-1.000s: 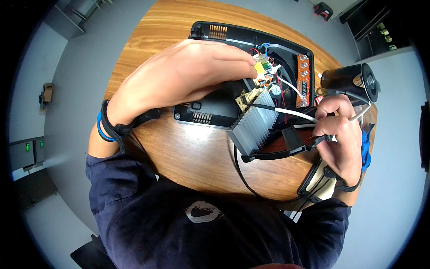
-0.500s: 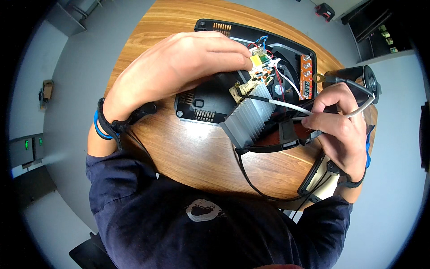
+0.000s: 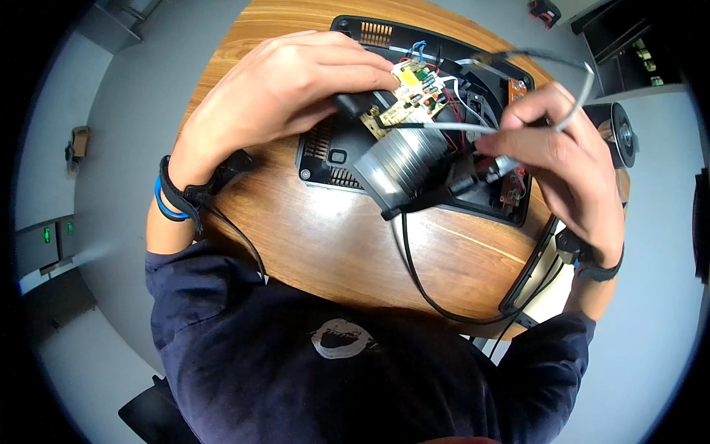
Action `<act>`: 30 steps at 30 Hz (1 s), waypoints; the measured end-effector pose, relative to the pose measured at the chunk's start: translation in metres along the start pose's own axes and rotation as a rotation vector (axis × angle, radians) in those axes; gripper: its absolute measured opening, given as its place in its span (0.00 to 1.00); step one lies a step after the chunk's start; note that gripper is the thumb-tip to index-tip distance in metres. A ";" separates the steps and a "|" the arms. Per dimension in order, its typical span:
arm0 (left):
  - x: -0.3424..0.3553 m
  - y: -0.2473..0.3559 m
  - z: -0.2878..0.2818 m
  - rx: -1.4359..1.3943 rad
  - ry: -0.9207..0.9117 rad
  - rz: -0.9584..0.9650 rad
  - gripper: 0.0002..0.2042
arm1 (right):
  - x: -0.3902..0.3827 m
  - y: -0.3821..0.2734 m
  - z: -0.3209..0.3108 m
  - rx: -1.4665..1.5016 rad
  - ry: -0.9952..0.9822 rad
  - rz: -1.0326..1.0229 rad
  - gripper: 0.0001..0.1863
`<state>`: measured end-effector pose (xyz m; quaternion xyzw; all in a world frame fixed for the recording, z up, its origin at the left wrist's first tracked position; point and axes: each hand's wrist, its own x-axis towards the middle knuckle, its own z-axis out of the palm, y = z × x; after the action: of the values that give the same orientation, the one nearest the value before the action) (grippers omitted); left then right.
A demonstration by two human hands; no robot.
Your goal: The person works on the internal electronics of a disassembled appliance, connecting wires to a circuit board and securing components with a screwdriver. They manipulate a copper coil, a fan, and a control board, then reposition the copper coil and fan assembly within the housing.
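As we looked down over the round wooden table [image 3: 325, 244], we logged the following.

Left hand [image 3: 285, 89]: it came in from the left with fingers curled together, and we saw the fingertips closed on the near edge of the circuit board [image 3: 410, 92], holding it up at a tilt.

Right hand [image 3: 555, 159]: it sat at the right with fingers bent and drawn together, and we saw them pinching a grey wire [image 3: 458, 127] that ran leftward to the board; a further loop of the same grey wire arched above the knuckles.

Circuit board: we found it pale yellow and crowded with small coloured parts, lifted above the open black casing [image 3: 333, 152], near the middle of the table's far half.

Finned metal block [image 3: 403, 166]: grey and ribbed, it hung just below the board and touched it, tilted over the casing's near side.

Black casing: we noted it lying flat on the table with vent slots along its near and far edges, red and blue wires showing inside.

Black cable [image 3: 421, 288]: it dropped from under the metal block and curved across the wood toward the table's near right edge.

Wristbands: we counted a blue and black pair [image 3: 168, 200] on the left wrist and a dark one [image 3: 599, 268] on the right.

Round black object [image 3: 617, 133]: it stood past the right hand at the table's rim; we could not tell what it was.
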<state>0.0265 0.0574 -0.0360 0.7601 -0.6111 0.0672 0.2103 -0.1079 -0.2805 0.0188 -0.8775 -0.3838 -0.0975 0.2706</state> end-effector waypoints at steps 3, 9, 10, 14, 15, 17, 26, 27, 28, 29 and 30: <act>-0.006 -0.007 0.000 0.004 -0.033 -0.011 0.35 | 0.008 0.010 0.002 0.039 -0.039 -0.006 0.20; -0.011 -0.016 0.007 0.046 -0.086 -0.079 0.35 | 0.021 0.039 0.012 0.099 -0.101 -0.053 0.21; -0.012 -0.016 0.007 0.043 -0.089 -0.089 0.35 | 0.024 0.040 0.012 0.094 -0.114 -0.064 0.21; -0.015 -0.024 0.008 0.023 -0.084 -0.119 0.35 | 0.029 0.042 0.018 0.102 -0.088 -0.043 0.19; -0.015 -0.026 0.009 0.016 -0.083 -0.123 0.36 | 0.029 0.040 0.018 0.098 -0.086 -0.043 0.19; -0.016 -0.028 0.009 0.020 -0.074 -0.112 0.36 | 0.031 0.037 0.019 0.093 -0.086 -0.048 0.19; -0.009 -0.015 0.005 0.008 0.012 -0.060 0.34 | 0.006 0.001 0.012 0.085 -0.042 -0.009 0.18; -0.007 -0.013 0.003 0.006 0.023 -0.051 0.34 | 0.004 -0.002 0.012 0.083 -0.022 -0.003 0.18; -0.006 -0.010 0.000 0.004 0.011 -0.047 0.34 | 0.003 -0.005 0.012 0.081 -0.003 0.002 0.18; -0.005 -0.010 0.000 -0.009 0.010 -0.049 0.34 | 0.001 -0.008 0.012 0.080 0.018 0.006 0.18; -0.005 -0.009 0.000 -0.023 0.009 -0.052 0.33 | -0.001 -0.008 0.012 0.093 0.035 0.003 0.19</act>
<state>0.0345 0.0631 -0.0399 0.7730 -0.5909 0.0580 0.2233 -0.1143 -0.2701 0.0114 -0.8627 -0.3820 -0.0945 0.3176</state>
